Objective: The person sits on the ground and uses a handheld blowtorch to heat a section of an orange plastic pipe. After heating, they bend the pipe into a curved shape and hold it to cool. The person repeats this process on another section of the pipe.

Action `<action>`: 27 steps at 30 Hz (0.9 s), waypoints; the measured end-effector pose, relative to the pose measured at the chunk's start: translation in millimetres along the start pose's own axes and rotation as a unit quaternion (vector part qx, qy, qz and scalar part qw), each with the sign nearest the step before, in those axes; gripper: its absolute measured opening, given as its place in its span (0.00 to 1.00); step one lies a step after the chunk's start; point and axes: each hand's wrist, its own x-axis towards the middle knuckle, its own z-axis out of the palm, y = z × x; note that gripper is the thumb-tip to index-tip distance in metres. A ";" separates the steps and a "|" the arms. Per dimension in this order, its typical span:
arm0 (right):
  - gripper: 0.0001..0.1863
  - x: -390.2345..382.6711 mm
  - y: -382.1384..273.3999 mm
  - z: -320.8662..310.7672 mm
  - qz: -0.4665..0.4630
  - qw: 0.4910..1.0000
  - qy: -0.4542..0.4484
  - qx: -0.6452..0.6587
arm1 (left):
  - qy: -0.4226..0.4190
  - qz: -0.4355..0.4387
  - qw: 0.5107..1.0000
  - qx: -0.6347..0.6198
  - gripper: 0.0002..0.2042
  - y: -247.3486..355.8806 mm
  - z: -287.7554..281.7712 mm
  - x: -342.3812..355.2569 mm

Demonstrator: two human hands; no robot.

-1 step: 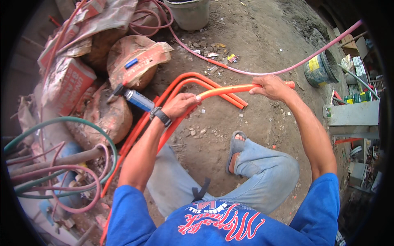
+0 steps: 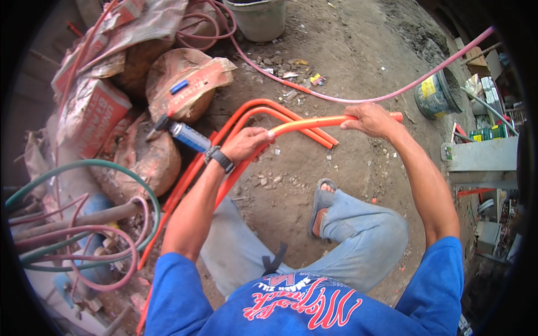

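An orange plastic pipe (image 2: 311, 122), bent in a curve, is held in front of me by both hands. My left hand (image 2: 248, 144), with a dark watch at its wrist, is closed around the pipe at the bend. Near the pipe's right end, my right hand (image 2: 370, 119) grips it, and a short stub sticks out past the fist. Below the left hand the pipe runs down toward my lap, partly hidden by my forearm. On the ground just beyond lie two more bent orange pipes (image 2: 269, 103). Left of my watch, a blue-and-white torch canister (image 2: 189, 136) rests by the sacks.
Dusty filled sacks (image 2: 182, 84) are piled at the left, with a blue lighter (image 2: 179, 87) on one. Green and pink hoses (image 2: 120, 168) coil at lower left. A pink hose (image 2: 330, 99) crosses the dirt ahead. Buckets stand at the top (image 2: 259, 21) and right (image 2: 434, 95).
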 end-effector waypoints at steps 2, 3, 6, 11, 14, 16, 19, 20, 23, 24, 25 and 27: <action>0.25 -4.3 -0.1 2.4 0.004 1.000 0.000 0.001 | -0.002 -0.002 1.000 0.003 0.22 1.2 1.1 -0.5; 0.25 -6.3 -0.7 3.6 0.009 1.000 0.003 0.001 | 0.000 -0.002 1.000 0.005 0.21 1.2 1.6 -0.8; 0.25 -11.2 -4.1 7.0 0.023 1.000 0.010 -0.003 | 0.004 -0.008 1.000 0.001 0.21 -0.2 0.9 -1.1; 0.25 -21.0 -12.5 5.4 0.044 0.999 0.009 -0.013 | -0.003 -0.012 1.000 -0.003 0.20 2.1 2.2 -2.2; 0.25 -23.5 -12.8 5.9 0.043 0.999 0.010 -0.002 | -0.002 -0.017 1.000 -0.005 0.20 1.9 2.4 -2.6; 0.25 -25.9 -12.3 7.3 0.041 0.999 0.018 -0.004 | 0.000 -0.022 1.000 0.000 0.20 4.3 3.6 -2.8; 0.25 -30.2 -16.7 8.0 0.049 0.998 0.024 0.009 | -0.008 -0.031 0.999 -0.012 0.20 1.4 0.0 -3.3; 0.26 -33.0 -18.9 8.3 0.055 0.998 0.024 0.016 | -0.012 -0.031 0.999 -0.014 0.20 1.8 0.1 -3.2; 0.26 -39.9 -22.2 9.6 0.055 0.998 0.033 -0.001 | -0.022 -0.034 0.999 -0.020 0.19 2.6 0.6 -2.1; 0.26 -41.6 -22.4 10.7 0.062 0.998 0.029 0.003 | -0.025 -0.035 0.999 -0.021 0.19 2.5 0.9 -1.6; 0.26 -43.1 -22.4 12.0 0.068 0.997 0.024 0.007 | -0.029 -0.036 0.999 -0.022 0.19 2.4 1.2 -0.9; 0.26 -43.4 -23.2 12.5 0.072 0.997 0.021 0.011 | -0.033 -0.037 0.999 -0.019 0.19 4.3 0.6 -2.4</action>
